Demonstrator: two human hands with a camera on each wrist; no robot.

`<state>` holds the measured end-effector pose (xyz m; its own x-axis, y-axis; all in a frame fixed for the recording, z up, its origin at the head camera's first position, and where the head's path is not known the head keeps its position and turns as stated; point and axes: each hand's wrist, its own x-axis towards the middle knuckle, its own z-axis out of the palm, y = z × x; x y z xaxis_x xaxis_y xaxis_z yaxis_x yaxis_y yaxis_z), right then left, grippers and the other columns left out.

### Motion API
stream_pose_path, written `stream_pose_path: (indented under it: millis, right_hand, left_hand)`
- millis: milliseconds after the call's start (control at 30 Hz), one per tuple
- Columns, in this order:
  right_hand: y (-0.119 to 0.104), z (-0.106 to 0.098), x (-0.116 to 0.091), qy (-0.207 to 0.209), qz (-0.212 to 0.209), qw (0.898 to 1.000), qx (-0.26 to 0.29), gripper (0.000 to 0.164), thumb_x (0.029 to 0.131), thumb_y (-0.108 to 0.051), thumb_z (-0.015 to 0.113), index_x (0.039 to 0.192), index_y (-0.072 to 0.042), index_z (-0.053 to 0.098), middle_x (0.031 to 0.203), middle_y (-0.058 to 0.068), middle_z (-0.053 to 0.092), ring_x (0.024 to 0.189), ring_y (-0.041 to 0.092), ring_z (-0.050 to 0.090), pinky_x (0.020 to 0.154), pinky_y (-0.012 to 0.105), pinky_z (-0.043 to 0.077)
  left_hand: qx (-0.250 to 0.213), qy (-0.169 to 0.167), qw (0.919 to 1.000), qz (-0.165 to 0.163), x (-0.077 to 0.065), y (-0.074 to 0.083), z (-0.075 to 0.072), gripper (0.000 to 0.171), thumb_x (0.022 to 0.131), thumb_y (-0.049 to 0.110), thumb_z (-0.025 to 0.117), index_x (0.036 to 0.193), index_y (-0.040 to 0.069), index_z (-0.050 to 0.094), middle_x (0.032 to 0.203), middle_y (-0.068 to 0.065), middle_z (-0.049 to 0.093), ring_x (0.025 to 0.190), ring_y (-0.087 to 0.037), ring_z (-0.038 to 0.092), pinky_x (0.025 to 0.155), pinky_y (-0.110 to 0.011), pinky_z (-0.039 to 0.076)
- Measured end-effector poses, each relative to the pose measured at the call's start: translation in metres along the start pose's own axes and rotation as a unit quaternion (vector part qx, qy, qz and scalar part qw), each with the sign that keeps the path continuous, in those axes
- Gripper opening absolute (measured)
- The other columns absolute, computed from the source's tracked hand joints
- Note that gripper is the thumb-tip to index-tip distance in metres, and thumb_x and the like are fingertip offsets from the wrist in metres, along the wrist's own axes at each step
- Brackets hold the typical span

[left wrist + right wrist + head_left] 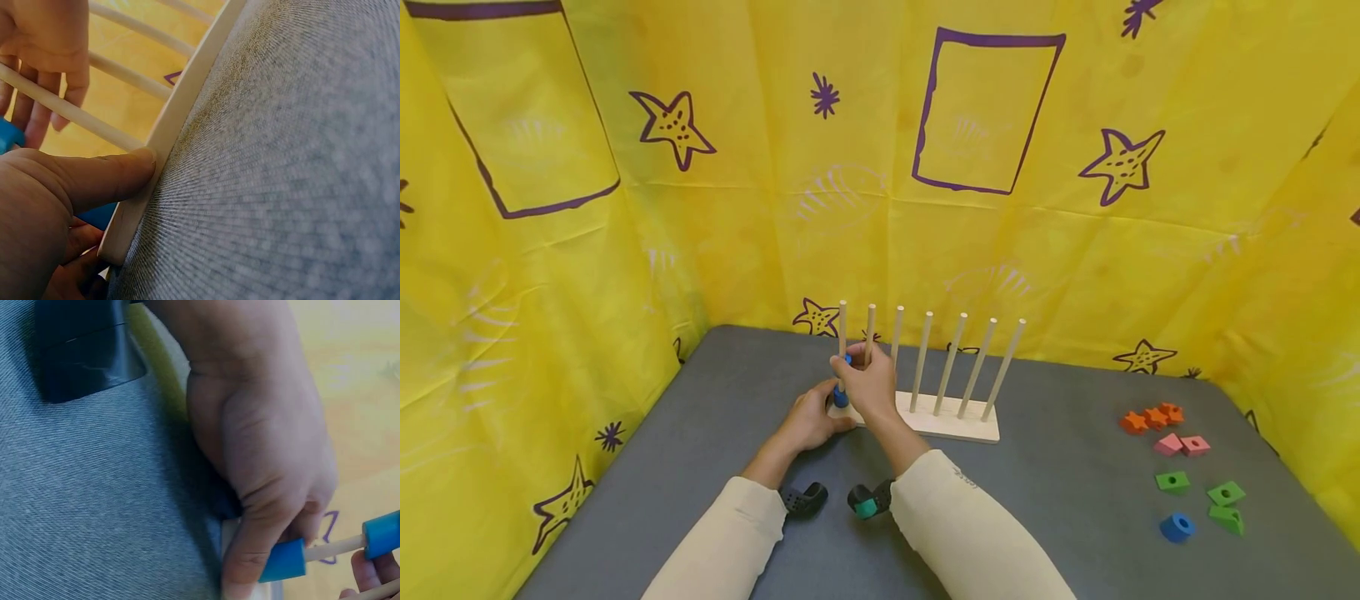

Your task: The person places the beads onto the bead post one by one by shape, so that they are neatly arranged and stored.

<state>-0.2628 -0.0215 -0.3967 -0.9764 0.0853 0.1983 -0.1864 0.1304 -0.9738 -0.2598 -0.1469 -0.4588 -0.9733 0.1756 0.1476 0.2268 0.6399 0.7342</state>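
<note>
A wooden peg stand (958, 427) with a row of upright pegs stands on the table. On its leftmost peg, a lower blue cylinder (840, 397) sits down at the base. Higher on that same peg is an upper blue cylinder (382, 535), with a stretch of bare peg between the two. My right hand (871, 387) pinches the upper cylinder with its fingers. At the stand's left end, my left hand (808, 421) grips the base, its thumb (119, 178) pressed along the front edge and its other fingers partly hidden behind.
To the right on the grey table (1060, 500) lie orange stars (1153, 418), pink blocks (1182, 445), green blocks (1172, 482) and another blue cylinder (1177, 527). A yellow patterned cloth (865, 242) rises behind the stand and along both sides.
</note>
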Motion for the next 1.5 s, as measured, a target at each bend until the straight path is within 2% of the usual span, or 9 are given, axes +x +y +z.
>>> stream_pose_path:
  millis: [233, 500, 733, 900, 1000, 1167, 1367, 1500]
  right_hand:
    - [0.011, 0.001, -0.002, 0.002, -0.006, 1.0, -0.011, 0.019, 0.084, -0.014, 0.075, 0.095, -0.006, 0.062, 0.081, 0.002, 0.064, 0.077, 0.015, 0.062, 0.069, 0.031, 0.051]
    - [0.022, 0.002, -0.005, -0.003, 0.02, 1.0, -0.015, 0.019, 0.084, -0.014, 0.075, 0.096, -0.008, 0.062, 0.083, 0.001, 0.064, 0.079, 0.015, 0.061, 0.071, 0.032, 0.05]
    - [0.027, -0.001, -0.006, 0.008, 0.016, 0.998, -0.059, 0.019, 0.083, -0.018, 0.076, 0.096, -0.01, 0.064, 0.084, -0.001, 0.064, 0.083, 0.016, 0.062, 0.076, 0.035, 0.05]
    - [0.031, -0.006, -0.011, 0.003, -0.005, 0.995, -0.097, 0.028, 0.084, -0.02, 0.073, 0.108, -0.009, 0.065, 0.094, 0.0, 0.066, 0.089, 0.018, 0.062, 0.079, 0.037, 0.05]
    - [0.032, -0.01, -0.017, -0.002, -0.015, 0.993, -0.118, 0.038, 0.085, -0.021, 0.07, 0.121, -0.011, 0.062, 0.106, 0.004, 0.068, 0.099, 0.021, 0.062, 0.086, 0.041, 0.049]
    - [0.028, -0.023, -0.027, -0.024, -0.034, 0.992, -0.121, 0.049, 0.086, -0.017, 0.067, 0.133, -0.007, 0.056, 0.121, 0.011, 0.064, 0.113, 0.024, 0.059, 0.097, 0.043, 0.043]
    - [0.01, -0.048, -0.039, -0.051, -0.066, 0.99, -0.115, 0.05, 0.088, -0.012, 0.066, 0.136, -0.001, 0.052, 0.124, 0.013, 0.061, 0.115, 0.027, 0.057, 0.097, 0.044, 0.044]
    - [-0.008, -0.073, -0.047, -0.06, -0.085, 0.989, -0.103, 0.05, 0.09, -0.013, 0.066, 0.136, -0.003, 0.051, 0.125, 0.011, 0.06, 0.114, 0.028, 0.057, 0.094, 0.046, 0.045]
  left_hand:
    - [0.002, 0.003, 1.0, 0.007, 0.0, 0.0, 0.001, 0.067, 0.074, 0.022, 0.084, 0.133, 0.005, 0.056, 0.122, -0.013, 0.061, 0.109, -0.033, 0.057, 0.09, -0.048, 0.045]
    - [0.0, 0.008, 0.9998, 0.015, 0.002, 0.0, 0.001, 0.074, 0.072, 0.021, 0.085, 0.137, 0.008, 0.053, 0.12, -0.015, 0.061, 0.102, -0.032, 0.058, 0.087, -0.047, 0.046]
    - [-0.006, 0.006, 0.9999, 0.007, 0.004, 0.003, -0.002, 0.072, 0.074, 0.024, 0.085, 0.137, 0.007, 0.054, 0.12, -0.014, 0.061, 0.101, -0.031, 0.059, 0.086, -0.046, 0.047]
    - [-0.005, 0.002, 1.0, 0.0, 0.004, 0.003, -0.002, 0.074, 0.075, 0.025, 0.085, 0.137, 0.003, 0.052, 0.124, -0.017, 0.059, 0.105, -0.032, 0.058, 0.087, -0.046, 0.047]
    - [-0.009, 0.0, 0.9999, -0.008, 0.004, 0.003, -0.002, 0.077, 0.075, 0.025, 0.085, 0.139, 0.001, 0.049, 0.128, -0.018, 0.057, 0.109, -0.033, 0.056, 0.089, -0.047, 0.046]
    - [-0.019, -0.004, 0.9994, -0.028, 0.002, 0.005, -0.001, 0.081, 0.074, 0.024, 0.086, 0.141, -0.001, 0.046, 0.132, -0.02, 0.054, 0.117, -0.035, 0.052, 0.096, -0.05, 0.042]
    - [-0.021, -0.005, 0.9994, -0.026, 0.002, 0.003, 0.0, 0.081, 0.073, 0.022, 0.086, 0.139, -0.004, 0.046, 0.132, -0.023, 0.053, 0.122, -0.038, 0.048, 0.1, -0.051, 0.038]
    - [-0.025, -0.007, 0.9993, -0.027, 0.002, 0.002, 0.0, 0.083, 0.074, 0.019, 0.085, 0.14, -0.008, 0.042, 0.136, -0.026, 0.048, 0.126, -0.04, 0.044, 0.103, -0.051, 0.035]
